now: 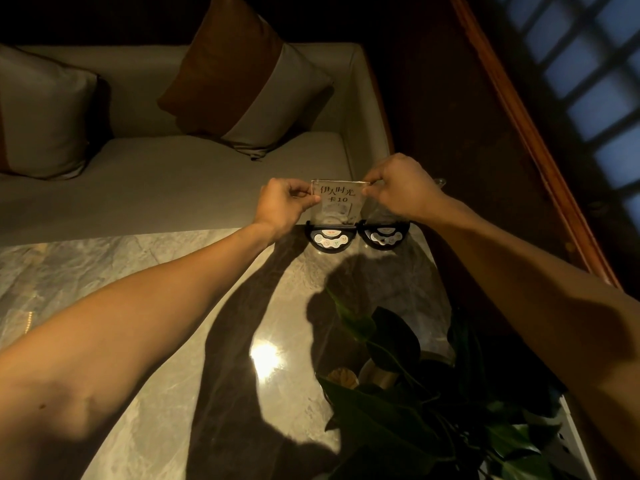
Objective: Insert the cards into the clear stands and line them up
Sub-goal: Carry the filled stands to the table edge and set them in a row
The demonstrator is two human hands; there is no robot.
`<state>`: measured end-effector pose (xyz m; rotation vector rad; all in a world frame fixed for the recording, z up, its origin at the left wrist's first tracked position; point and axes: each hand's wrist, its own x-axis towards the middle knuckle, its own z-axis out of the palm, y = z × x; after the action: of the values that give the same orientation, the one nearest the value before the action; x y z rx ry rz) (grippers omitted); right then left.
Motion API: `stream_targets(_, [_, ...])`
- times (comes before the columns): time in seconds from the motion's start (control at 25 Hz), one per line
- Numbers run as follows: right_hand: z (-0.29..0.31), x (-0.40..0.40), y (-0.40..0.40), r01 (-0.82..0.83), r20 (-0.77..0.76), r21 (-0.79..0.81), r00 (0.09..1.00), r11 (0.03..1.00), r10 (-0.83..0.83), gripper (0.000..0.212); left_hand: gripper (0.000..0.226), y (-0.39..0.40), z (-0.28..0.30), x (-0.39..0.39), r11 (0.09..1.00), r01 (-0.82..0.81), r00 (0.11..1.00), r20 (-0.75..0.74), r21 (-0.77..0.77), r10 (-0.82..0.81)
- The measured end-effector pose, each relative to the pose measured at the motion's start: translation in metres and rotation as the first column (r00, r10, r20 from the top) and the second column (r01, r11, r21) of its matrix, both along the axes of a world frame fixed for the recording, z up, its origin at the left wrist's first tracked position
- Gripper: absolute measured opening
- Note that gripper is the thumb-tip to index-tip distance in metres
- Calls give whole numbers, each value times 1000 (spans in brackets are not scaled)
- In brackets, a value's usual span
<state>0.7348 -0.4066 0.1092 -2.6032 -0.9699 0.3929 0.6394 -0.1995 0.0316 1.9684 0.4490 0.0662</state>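
Observation:
A white card (338, 199) with dark printed characters stands in a clear stand whose black half-round base (330, 239) rests at the far edge of the marble table (104, 271). My left hand (285, 206) pinches the card's upper left corner. My right hand (398, 188) pinches its upper right corner. A second clear stand with a black base (384, 236) sits touching the first on its right; my right hand hides most of its clear panel, so I cannot tell whether it holds a card.
A potted plant (415, 393) with large dark leaves fills the near right of the table. Beyond the table's far edge is a grey sofa (173, 174) with two cushions. A wooden frame (540, 150) runs along the right.

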Motion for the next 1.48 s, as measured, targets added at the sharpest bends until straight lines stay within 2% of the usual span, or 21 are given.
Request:
stream_targets(0.16, [1, 2, -1, 26, -22, 32, 999, 999, -25, 22, 7, -1, -2, 0, 999, 14, 1000, 2, 32, -14])
stream_targets(0.76, [-5, 5, -5, 88, -31, 25, 996, 996, -88, 20, 6, -2, -1, 5, 995, 25, 999, -32, -95, -28])
stream_targets(0.96, [-2, 7, -7, 15, 22, -18, 1000, 1000, -14, 19, 8, -4, -1, 5, 992, 14, 999, -36, -123, -18])
stream_targets(1.16, [-6, 3, -6, 32, 53, 4, 998, 999, -32, 19, 7, -3, -3, 4, 994, 16, 999, -39, -109, -21])
stream_targets(1.32, [-8, 4, -3, 117, -32, 0, 993, 993, -117, 22, 17, -3, -2, 3, 993, 15, 999, -33, -118, -19])
stream_targets(1.48, [-5, 3, -3, 106, -23, -36, 994, 994, -107, 26, 10, -4, 1, 2, 994, 37, 999, -35, -99, -40])
